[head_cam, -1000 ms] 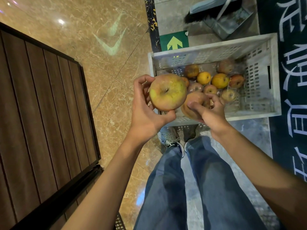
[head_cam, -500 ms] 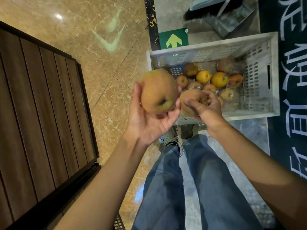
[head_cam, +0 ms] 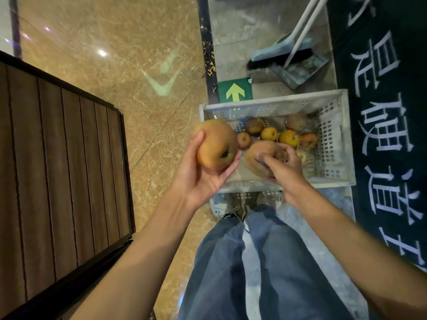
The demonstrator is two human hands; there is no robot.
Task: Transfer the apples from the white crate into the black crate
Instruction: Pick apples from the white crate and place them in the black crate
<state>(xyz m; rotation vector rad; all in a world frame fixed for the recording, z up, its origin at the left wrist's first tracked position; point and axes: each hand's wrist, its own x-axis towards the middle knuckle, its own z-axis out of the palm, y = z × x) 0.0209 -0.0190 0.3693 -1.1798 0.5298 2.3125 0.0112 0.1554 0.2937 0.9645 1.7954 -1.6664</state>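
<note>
Lifting out, the left hand (head_cam: 201, 179) cupped a large apple (head_cam: 216, 144); the right hand (head_cam: 285, 168) gripped a second apple (head_cam: 258, 159) over the white crate (head_cam: 332, 135). Next, both probably needed carrying to the unseen black crate.

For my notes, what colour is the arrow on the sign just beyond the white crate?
The arrow is yellow on a green sign, best in the head view.

Open floor (head_cam: 147, 144) left of my left hand (head_cam: 196, 181) and its big apple (head_cam: 216, 144), up to the slatted panel (head_cam: 57, 169). My right hand (head_cam: 284, 169), gripping a second apple (head_cam: 263, 146), is over the white crate (head_cam: 272, 105): open top, loose apples (head_cam: 269, 133) beyond.
</note>
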